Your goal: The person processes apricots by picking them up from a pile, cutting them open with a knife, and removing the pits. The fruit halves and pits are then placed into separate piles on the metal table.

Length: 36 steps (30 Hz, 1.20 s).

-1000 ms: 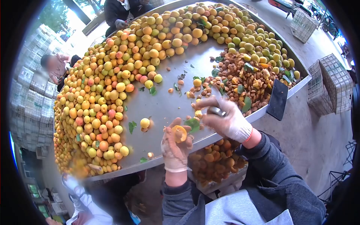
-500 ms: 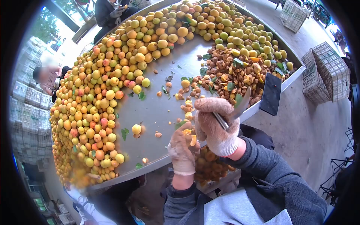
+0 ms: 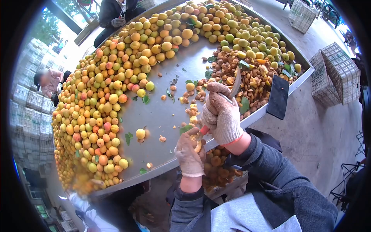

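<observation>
My right hand (image 3: 223,116), in a knitted work glove, is wrapped round a knife (image 3: 236,82) with a curved blade. Its blade points up and away from me, and the red handle end sticks out toward my left hand. My left hand (image 3: 189,154), gloved too, pinches a cut piece of apricot (image 3: 198,146) just below that handle end; the fingers hide part of the fruit. Both hands are over the near edge of a metal table (image 3: 154,120). Below them, a container partly hidden by my arms holds apricot halves (image 3: 218,166).
Whole apricots (image 3: 104,100) are heaped along the table's left and far sides. Apricot stones (image 3: 228,65) lie piled at the right, beside a phone (image 3: 278,96) on the rim. Plastic crates (image 3: 335,73) stand on the floor. Co-workers (image 3: 116,17) are across the table.
My right hand has turned, swinging the blade leftward and more upright, and the red handle end now shows. My left hand has barely moved. A co-worker's hand at the far side has lowered.
</observation>
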{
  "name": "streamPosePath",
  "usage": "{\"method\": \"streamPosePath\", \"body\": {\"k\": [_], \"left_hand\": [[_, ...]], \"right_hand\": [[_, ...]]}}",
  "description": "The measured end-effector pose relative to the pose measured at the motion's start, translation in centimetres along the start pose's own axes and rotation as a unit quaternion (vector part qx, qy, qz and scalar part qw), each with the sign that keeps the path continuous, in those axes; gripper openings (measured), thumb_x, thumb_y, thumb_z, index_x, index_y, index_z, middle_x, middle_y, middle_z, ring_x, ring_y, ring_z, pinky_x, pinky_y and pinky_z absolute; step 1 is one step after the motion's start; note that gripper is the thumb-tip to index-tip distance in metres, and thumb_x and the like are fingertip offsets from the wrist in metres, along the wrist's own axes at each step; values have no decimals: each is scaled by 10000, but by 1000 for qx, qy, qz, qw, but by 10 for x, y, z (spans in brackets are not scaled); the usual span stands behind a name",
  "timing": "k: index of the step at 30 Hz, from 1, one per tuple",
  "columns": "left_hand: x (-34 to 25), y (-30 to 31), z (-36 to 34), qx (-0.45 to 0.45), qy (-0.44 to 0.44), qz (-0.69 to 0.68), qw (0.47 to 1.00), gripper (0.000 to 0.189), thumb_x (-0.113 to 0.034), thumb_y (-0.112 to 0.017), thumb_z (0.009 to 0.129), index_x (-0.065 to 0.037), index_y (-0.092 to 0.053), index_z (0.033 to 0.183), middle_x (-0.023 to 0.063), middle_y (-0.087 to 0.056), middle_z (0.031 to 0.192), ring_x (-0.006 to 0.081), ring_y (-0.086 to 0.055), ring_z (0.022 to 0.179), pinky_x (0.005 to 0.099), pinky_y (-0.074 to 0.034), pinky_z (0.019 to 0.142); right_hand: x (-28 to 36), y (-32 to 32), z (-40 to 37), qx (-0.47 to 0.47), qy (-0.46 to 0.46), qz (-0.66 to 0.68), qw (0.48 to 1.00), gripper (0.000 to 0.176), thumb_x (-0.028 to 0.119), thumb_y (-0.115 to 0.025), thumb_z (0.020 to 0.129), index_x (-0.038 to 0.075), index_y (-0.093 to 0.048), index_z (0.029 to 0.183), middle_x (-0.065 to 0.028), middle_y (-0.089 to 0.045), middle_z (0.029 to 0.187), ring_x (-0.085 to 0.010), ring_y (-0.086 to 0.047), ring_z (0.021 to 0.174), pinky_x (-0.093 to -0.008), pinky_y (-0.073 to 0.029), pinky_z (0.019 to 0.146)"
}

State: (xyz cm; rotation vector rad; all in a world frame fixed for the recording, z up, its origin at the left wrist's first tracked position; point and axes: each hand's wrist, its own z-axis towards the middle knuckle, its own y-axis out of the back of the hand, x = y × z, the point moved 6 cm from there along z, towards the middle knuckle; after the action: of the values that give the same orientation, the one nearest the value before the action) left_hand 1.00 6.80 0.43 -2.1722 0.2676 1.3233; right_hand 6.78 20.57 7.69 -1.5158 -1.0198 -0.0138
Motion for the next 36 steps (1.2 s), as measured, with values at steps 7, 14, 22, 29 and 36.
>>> {"method": "streamPosePath", "body": {"k": [7, 14, 22, 29, 36], "left_hand": [[12, -7, -2, 104, 214, -214, 947, 322, -326, -424, 973, -85, -577, 1121, 95, -631, 792, 128, -467, 406, 211, -342, 332], [-7, 11, 10, 6, 129, -220, 967, 358, -359, -459, 976, -108, -541, 1217, 94, -620, 921, 129, -521, 520, 239, -423, 435], [-17, 30, 17, -47, -89, -52, 994, 433, -290, -507, 971, -46, -471, 1327, 106, -588, 1048, 214, -625, 812, 353, -537, 705], [-20, 35, 14, 42, 38, -220, 974, 402, -235, -557, 946, 12, -508, 1260, 134, -592, 1103, 272, -629, 915, 399, -543, 815], [-24, 31, 9, -12, 32, -96, 995, 421, -210, -589, 922, 45, -514, 1249, 158, -612, 1111, 283, -626, 962, 416, -538, 843]], "right_hand": [[-19, 3, 5, -12, -102, 74, 992, 224, 65, -444, 923, 128, -556, 1107, 18, -326, 579, -88, -270, 389, -222, -227, 328], [16, -7, 0, 47, 14, -76, 996, 241, 53, -534, 888, 94, -563, 1124, 14, -434, 628, -68, -391, 470, -216, -317, 404], [-30, -24, -24, 301, 137, -703, 629, 294, 165, -694, 778, 64, -607, 1040, -143, -651, 809, -278, -659, 723, -348, -515, 654], [-4, -24, -9, 241, 212, -701, 637, 288, 153, -705, 768, 93, -623, 1038, -133, -647, 783, -312, -652, 702, -364, -525, 628], [-33, -26, -35, 397, 179, -726, 532, 217, 108, -662, 790, 99, -651, 1007, -95, -651, 856, -305, -645, 795, -364, -524, 680]]}}
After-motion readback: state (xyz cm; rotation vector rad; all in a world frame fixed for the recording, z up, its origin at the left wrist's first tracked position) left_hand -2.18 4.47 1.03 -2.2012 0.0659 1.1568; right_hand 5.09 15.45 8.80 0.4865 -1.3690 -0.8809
